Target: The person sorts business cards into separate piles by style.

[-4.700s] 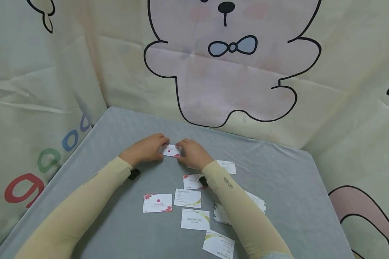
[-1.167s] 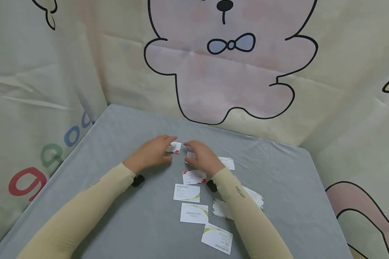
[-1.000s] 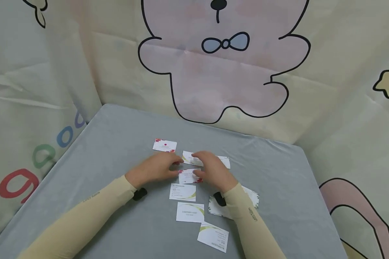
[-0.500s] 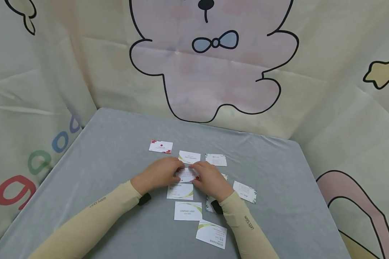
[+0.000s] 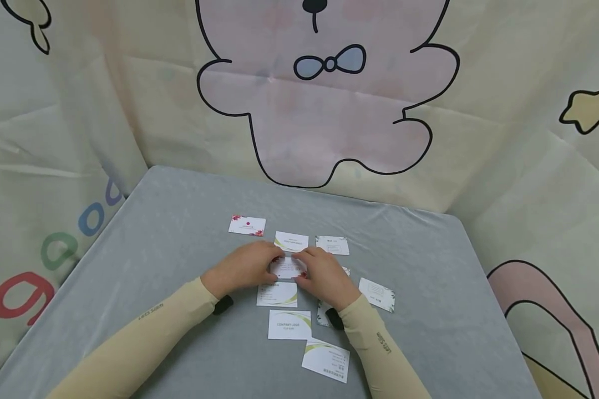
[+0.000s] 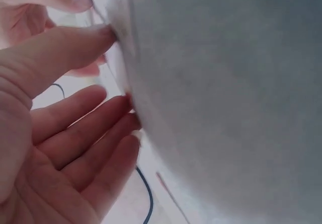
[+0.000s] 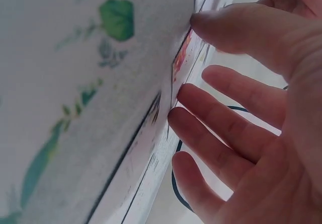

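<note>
A white business card with red flowers (image 5: 287, 268) lies flat on the grey cloth between my two hands. My left hand (image 5: 243, 269) holds its left end, thumb at the near corner and fingers at the far one. At the other end, my right hand (image 5: 326, 277) has thumb and fingertips around the card's corners; red petals (image 7: 182, 58) show between them in the right wrist view. Just beyond is a card with a green-yellow swoosh (image 5: 292, 240). A similar swoosh card (image 5: 277, 295) sits right below the held one.
Another red-flower card (image 5: 247, 225) lies far left. Leaf-patterned cards (image 5: 332, 245), (image 5: 377, 294) are on the right, one partly under my right wrist. Nearer are a COMPANY LOGO card (image 5: 289, 325) and a tilted swoosh card (image 5: 326, 360). A printed curtain (image 5: 169, 122) stands behind the table.
One red-flower card went from the near left to the far left and was let go. Both hands then came nearer to the middle red-flower card; over the last half second they barely move.
</note>
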Available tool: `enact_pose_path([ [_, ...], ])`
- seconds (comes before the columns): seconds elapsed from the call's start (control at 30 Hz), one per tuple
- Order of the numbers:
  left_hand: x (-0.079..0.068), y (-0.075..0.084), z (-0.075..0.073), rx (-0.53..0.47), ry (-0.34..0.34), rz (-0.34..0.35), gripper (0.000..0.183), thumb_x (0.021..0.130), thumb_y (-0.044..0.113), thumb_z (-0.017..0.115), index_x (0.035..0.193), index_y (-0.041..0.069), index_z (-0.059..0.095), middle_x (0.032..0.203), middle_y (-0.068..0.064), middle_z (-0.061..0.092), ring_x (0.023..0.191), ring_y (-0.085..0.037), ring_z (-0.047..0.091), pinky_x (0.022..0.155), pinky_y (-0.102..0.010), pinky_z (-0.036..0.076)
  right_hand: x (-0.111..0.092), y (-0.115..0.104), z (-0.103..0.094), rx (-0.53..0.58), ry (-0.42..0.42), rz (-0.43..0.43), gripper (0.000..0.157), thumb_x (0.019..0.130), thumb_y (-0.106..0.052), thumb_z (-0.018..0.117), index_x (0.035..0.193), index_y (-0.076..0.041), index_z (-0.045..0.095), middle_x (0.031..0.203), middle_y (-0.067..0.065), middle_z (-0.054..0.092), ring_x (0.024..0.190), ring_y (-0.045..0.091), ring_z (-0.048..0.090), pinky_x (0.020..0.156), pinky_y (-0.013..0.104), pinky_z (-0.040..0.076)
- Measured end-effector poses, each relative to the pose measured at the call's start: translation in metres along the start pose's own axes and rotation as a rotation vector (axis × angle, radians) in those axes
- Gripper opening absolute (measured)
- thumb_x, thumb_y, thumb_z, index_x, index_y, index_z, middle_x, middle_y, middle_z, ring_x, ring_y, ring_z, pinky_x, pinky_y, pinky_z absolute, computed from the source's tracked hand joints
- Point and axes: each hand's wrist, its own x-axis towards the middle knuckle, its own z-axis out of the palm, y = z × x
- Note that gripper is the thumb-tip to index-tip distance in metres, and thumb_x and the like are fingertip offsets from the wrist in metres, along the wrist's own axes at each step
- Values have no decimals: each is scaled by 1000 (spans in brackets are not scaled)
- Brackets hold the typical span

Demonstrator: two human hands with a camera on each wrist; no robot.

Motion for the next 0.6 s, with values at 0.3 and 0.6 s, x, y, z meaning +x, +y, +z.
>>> enact_pose_path([
  [0.3, 1, 2, -4, 39, -40, 6, 48, 89, 18, 90, 133, 7, 73, 118, -5, 76, 98, -17, 65, 94, -40, 59, 0, 1, 0, 17, -20, 11, 50, 91, -25, 89, 136, -10, 73, 127, 6, 74, 113, 25, 72, 102, 45, 60],
  [0.6, 0, -1, -4, 50, -20, 38, 53, 89, 18, 89, 137, 7, 71, 128, -6, 72, 109, -20, 67, 99, -42, 59, 0, 1, -1, 39, -23, 31, 50, 90, -24, 89, 136, -10, 73, 129, 7, 74, 117, 27, 72, 105, 46, 59],
])
